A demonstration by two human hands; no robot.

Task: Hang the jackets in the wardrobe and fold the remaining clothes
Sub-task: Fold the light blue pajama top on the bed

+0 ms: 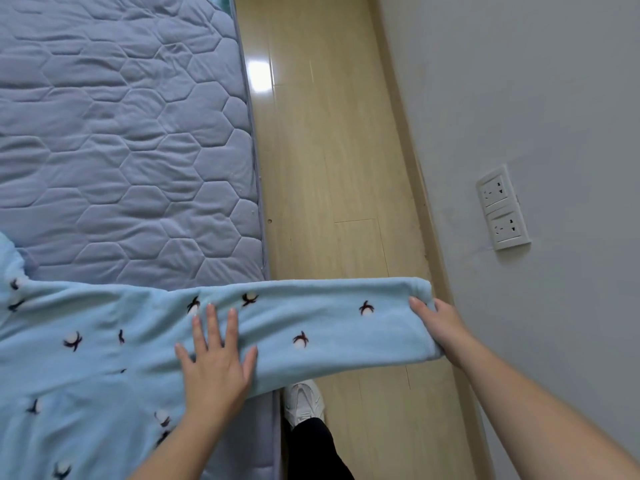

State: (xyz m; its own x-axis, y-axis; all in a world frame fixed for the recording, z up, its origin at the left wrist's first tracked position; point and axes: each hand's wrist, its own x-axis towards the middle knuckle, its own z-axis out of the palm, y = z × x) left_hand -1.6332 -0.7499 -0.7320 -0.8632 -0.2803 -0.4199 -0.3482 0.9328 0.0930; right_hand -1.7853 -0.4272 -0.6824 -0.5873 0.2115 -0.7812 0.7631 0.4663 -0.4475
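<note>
Fleece sleeve [329, 323]: left hand [216, 362] presses, right hand [440, 323] grips.

Garment [86, 341] on bed [121, 133], sleeve [329, 317] overhanging.

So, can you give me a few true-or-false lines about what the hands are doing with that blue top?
1. The left hand lies flat on the blue top. True.
2. The right hand holds nothing. False: it grips the end of the sleeve.
3. The sleeve is stretched out past the edge of the bed, above the floor. True.
4. The blue top is plain. False: small dark and white marks are scattered over it.
</note>
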